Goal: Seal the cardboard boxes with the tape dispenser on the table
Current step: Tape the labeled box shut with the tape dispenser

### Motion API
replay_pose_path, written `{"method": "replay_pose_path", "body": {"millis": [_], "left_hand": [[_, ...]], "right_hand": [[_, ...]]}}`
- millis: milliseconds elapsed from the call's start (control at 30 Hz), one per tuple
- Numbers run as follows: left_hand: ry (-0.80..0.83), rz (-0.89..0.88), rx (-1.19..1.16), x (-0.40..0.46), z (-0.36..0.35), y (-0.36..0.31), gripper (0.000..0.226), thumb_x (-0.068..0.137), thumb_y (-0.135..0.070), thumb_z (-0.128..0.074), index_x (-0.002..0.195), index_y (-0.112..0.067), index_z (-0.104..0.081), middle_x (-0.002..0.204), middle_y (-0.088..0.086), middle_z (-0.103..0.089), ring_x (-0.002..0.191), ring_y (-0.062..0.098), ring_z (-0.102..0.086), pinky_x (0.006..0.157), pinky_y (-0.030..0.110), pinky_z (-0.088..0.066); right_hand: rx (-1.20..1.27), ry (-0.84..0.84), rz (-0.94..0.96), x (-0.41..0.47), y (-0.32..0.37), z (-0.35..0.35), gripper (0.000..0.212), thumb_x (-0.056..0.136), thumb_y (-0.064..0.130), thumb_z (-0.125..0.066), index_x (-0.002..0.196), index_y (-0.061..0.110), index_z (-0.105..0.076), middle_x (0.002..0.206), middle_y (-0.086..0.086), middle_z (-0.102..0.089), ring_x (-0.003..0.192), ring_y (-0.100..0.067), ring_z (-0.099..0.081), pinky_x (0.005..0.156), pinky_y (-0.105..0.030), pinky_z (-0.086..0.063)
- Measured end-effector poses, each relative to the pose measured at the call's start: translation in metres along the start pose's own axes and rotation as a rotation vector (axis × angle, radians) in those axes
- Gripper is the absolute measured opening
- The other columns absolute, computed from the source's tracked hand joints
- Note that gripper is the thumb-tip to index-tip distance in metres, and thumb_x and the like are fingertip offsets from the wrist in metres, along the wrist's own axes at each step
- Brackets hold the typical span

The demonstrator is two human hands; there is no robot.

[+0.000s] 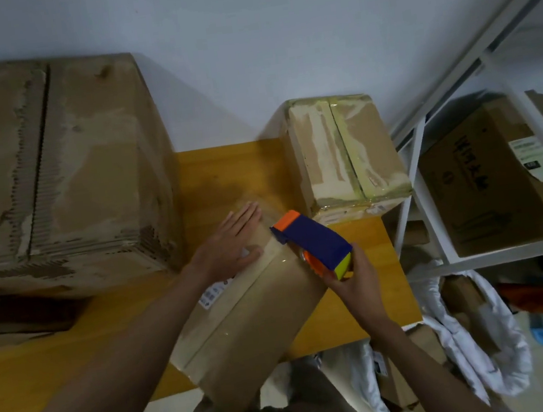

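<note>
- Yellow bench (76, 363) carries the cardboard box (255, 329), overhanging the near edge, long axis running diagonally away-right.
- Left hand (230, 245) presses flat, fingers straight.
- Right hand (356, 281) grips the blue-orange tape dispenser (313, 243), nose pointing away-left along the taped seam.

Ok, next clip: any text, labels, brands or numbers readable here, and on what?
Nothing reads clearly.
Box being taped: white sticker with dark print, too small to read.
Box on the shelf: large dark printed characters, blurred, unreadable.
Same box: white shipping label, too small.
Tape dispenser: no text visible.
</note>
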State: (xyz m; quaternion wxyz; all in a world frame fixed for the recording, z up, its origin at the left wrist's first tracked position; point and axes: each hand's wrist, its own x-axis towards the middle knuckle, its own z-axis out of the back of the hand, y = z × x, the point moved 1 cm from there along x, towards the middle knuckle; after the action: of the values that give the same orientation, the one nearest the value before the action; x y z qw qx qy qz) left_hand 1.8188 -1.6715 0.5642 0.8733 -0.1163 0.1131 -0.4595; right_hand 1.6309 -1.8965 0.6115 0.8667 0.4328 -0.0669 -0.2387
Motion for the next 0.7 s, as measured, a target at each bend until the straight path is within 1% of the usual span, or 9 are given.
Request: {"method": "replay_pose_path", "body": {"millis": [67, 133, 200, 267, 333, 433, 533, 633, 700], "left_hand": [[0.007, -0.031, 0.016, -0.001, -0.001, 0.001, 0.076, 0.102, -0.059, -0.019, 0.160, -0.014, 0.002, 0.168, 0.000, 0.006, 0.154, 0.010, 0.009, 0.126, 0.037, -0.004], [0.014, -0.023, -0.003, -0.001, 0.000, -0.003, 0.076, 0.101, -0.058, -0.019, 0.161, -0.015, 0.000, 0.169, 0.000, 0.003, 0.155, 0.012, 0.007, 0.126, 0.040, -0.005], [-0.027, 0.001, 0.010, -0.001, 0.002, -0.014, 0.071, 0.101, -0.051, -0.020, 0.161, -0.014, -0.006, 0.169, 0.002, -0.002, 0.155, 0.014, 0.003, 0.126, 0.042, -0.005], [-0.086, 0.007, 0.033, -0.001, -0.002, -0.028, 0.063, 0.103, -0.039, -0.023, 0.160, -0.012, -0.015, 0.168, 0.004, -0.008, 0.155, 0.016, 0.000, 0.126, 0.043, -0.006], [-0.079, 0.027, -0.007, -0.001, -0.009, -0.039, 0.061, 0.104, -0.035, -0.024, 0.159, -0.011, -0.016, 0.168, 0.005, -0.008, 0.155, 0.016, 0.001, 0.126, 0.046, -0.007], [-0.050, 0.085, -0.028, -0.001, -0.018, -0.042, 0.065, 0.104, -0.042, -0.022, 0.160, -0.012, -0.009, 0.169, 0.003, -0.003, 0.155, 0.015, 0.005, 0.126, 0.048, -0.009], [-0.030, 0.106, 0.018, 0.000, -0.021, -0.042, 0.072, 0.104, -0.055, -0.018, 0.161, -0.013, -0.006, 0.169, 0.002, -0.001, 0.155, 0.016, 0.006, 0.126, 0.046, -0.005], [-0.042, 0.110, 0.022, 0.001, -0.021, -0.042, 0.077, 0.102, -0.061, -0.016, 0.161, -0.013, -0.005, 0.169, 0.002, -0.002, 0.155, 0.016, 0.005, 0.125, 0.041, 0.000], [-0.042, 0.115, 0.027, 0.000, -0.020, -0.042, 0.077, 0.101, -0.062, -0.016, 0.161, -0.014, -0.004, 0.169, 0.001, 0.000, 0.155, 0.015, 0.007, 0.125, 0.037, 0.004]], "right_hand": [[-0.021, -0.017, 0.005, -0.014, -0.003, -0.004, 0.047, 0.081, 0.043, -0.080, 0.114, 0.031, -0.049, 0.102, 0.006, -0.059, 0.091, -0.009, -0.059, 0.066, -0.033, -0.052], [-0.036, -0.037, 0.007, -0.023, -0.003, -0.006, 0.047, 0.081, 0.042, -0.081, 0.112, 0.029, -0.049, 0.099, 0.007, -0.058, 0.088, -0.006, -0.057, 0.064, -0.025, -0.046], [-0.061, -0.033, 0.002, -0.024, -0.004, -0.007, 0.046, 0.081, 0.040, -0.081, 0.112, 0.026, -0.050, 0.098, 0.006, -0.057, 0.087, -0.005, -0.056, 0.063, -0.023, -0.043], [-0.084, -0.017, -0.002, -0.022, -0.003, -0.006, 0.045, 0.083, 0.035, -0.081, 0.114, 0.023, -0.050, 0.100, 0.004, -0.057, 0.088, -0.006, -0.055, 0.063, -0.023, -0.044], [-0.083, -0.002, -0.007, -0.020, -0.002, -0.003, 0.045, 0.084, 0.037, -0.080, 0.115, 0.024, -0.050, 0.102, 0.005, -0.057, 0.089, -0.003, -0.055, 0.062, -0.018, -0.044], [-0.103, 0.025, 0.003, -0.019, 0.002, 0.000, 0.044, 0.086, 0.043, -0.076, 0.115, 0.024, -0.049, 0.100, 0.008, -0.054, 0.089, 0.000, -0.053, 0.059, -0.020, -0.041], [-0.159, 0.033, -0.009, -0.018, 0.002, 0.002, 0.043, 0.086, 0.046, -0.075, 0.113, 0.023, -0.050, 0.099, 0.008, -0.054, 0.081, -0.003, -0.051, 0.057, -0.018, -0.035], [-0.222, 0.030, 0.019, -0.019, 0.002, 0.010, 0.039, 0.085, 0.045, -0.075, 0.102, 0.025, -0.045, 0.091, 0.010, -0.050, 0.078, -0.009, -0.050, 0.055, -0.023, -0.034], [-0.248, 0.035, 0.060, -0.022, 0.004, 0.016, 0.039, 0.084, 0.047, -0.073, 0.097, 0.025, -0.043, 0.087, 0.013, -0.045, 0.076, -0.010, -0.047, 0.054, -0.022, -0.030]]}}
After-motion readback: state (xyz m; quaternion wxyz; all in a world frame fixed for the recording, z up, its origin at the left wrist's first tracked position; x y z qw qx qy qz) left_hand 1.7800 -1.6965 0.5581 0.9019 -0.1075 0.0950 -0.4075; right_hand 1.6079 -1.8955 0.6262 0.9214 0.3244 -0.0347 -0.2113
